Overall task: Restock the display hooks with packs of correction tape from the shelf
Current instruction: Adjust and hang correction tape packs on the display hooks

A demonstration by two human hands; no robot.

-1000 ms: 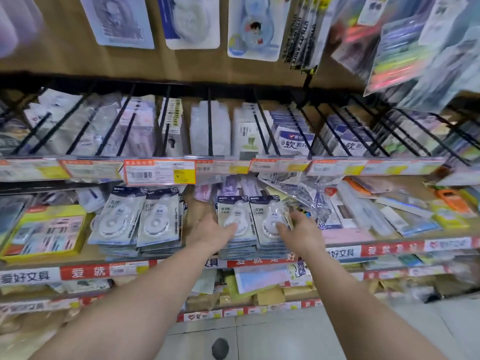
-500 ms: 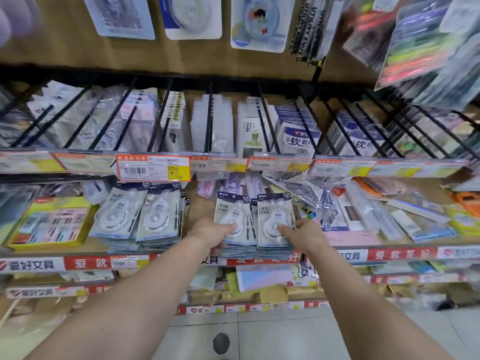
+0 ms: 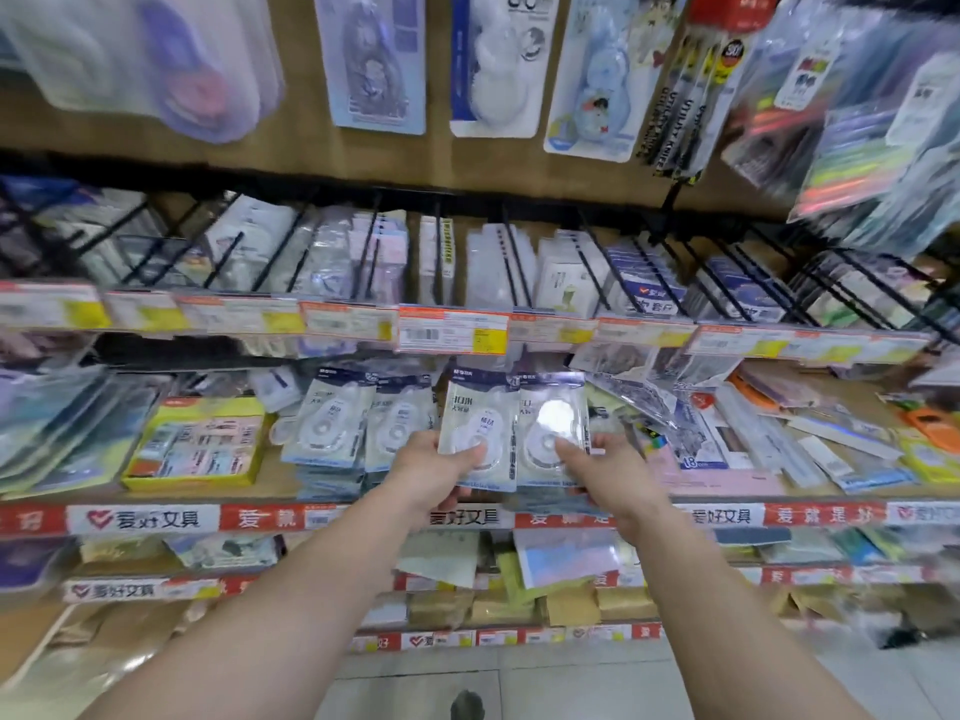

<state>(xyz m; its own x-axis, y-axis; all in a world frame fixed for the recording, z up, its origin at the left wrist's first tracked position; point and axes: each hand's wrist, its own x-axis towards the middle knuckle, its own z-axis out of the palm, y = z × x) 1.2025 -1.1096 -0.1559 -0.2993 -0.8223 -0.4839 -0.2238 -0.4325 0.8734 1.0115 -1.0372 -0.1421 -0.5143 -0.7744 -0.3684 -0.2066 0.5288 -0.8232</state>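
Note:
My left hand (image 3: 436, 467) grips the lower part of a stack of correction tape packs (image 3: 475, 407), clear bags with a dark blue header and a white round dispenser. My right hand (image 3: 602, 462) grips a second stack of the same packs (image 3: 553, 402) beside it. Both stacks are lifted upright just above the shelf. Two more piles of the same packs (image 3: 358, 428) lie on the shelf to the left. The display hooks (image 3: 441, 252), black wire prongs, run in a row above, most carrying hung packs.
Price tags (image 3: 452, 332) front the hook row. A yellow box (image 3: 197, 444) sits left on the shelf (image 3: 727, 483); loose pens and packets lie to the right. Larger blister packs (image 3: 374, 59) hang on the board above. Lower shelves hold paper goods.
Both hands have lifted the two stacks of packs up off the shelf pile and tilted them upright. The view has shifted a little to the left.

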